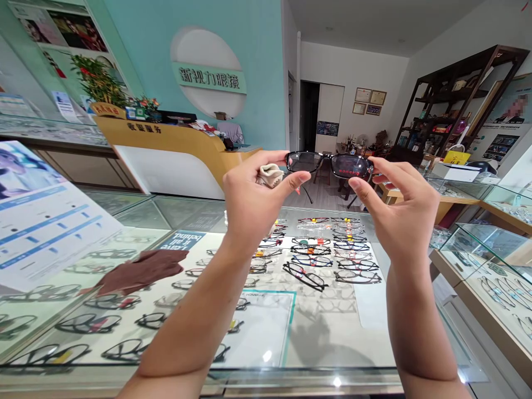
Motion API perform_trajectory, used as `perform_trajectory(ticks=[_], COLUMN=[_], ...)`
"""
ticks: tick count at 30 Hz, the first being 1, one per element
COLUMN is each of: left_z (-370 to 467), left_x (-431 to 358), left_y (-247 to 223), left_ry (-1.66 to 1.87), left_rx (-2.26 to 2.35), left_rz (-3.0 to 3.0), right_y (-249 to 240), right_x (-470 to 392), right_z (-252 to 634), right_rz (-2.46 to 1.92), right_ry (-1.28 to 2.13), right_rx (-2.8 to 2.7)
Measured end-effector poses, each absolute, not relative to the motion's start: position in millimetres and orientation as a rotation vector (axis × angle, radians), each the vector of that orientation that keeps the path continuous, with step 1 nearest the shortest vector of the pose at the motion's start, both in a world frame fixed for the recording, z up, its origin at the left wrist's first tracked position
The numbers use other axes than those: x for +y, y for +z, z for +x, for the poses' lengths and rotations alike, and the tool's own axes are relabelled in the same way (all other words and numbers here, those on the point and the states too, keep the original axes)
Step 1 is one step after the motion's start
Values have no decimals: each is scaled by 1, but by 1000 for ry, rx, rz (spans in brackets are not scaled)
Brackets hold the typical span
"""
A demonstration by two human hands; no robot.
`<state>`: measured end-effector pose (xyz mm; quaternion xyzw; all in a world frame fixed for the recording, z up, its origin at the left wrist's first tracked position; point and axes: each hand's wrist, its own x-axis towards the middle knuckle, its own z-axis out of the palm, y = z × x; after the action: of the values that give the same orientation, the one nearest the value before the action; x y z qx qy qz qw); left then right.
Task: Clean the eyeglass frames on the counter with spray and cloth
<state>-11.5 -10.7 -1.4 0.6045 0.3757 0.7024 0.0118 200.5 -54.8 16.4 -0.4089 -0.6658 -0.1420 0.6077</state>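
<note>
A pair of dark-framed eyeglasses point(326, 162) is held up above the glass display case, with red lettering on one lens and the temples pointing away from me. My left hand point(260, 194) pinches the left end of the frame between thumb and fingers. Tucked in that same hand is a crumpled pale cloth point(271, 174). At the other end, my right hand point(401, 202) grips the rim, its thumb below the lens. Beneath, rows of eyeglasses point(311, 260) lie on the case, one black pair point(305, 276) set at a slant.
A brown cloth point(143, 269) lies on the glass at left, near a printed board point(50, 221). More frames show inside the glass case point(257, 366). Another display case point(494, 277) stands at right. Behind are a yellow-and-white counter point(166, 160) and a dark shelf point(453, 105).
</note>
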Motion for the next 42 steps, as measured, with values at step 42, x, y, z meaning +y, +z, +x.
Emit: perform_trajectory(ticks=[42], left_z=[-16], left_x=[-2], left_y=[-6], left_ry=[2547], left_rx=[956], left_rz=[2075], right_y=[13], right_x=[-46], right_z=[205], right_rz=[-927], right_ry=[-219], right_rx=[-1590])
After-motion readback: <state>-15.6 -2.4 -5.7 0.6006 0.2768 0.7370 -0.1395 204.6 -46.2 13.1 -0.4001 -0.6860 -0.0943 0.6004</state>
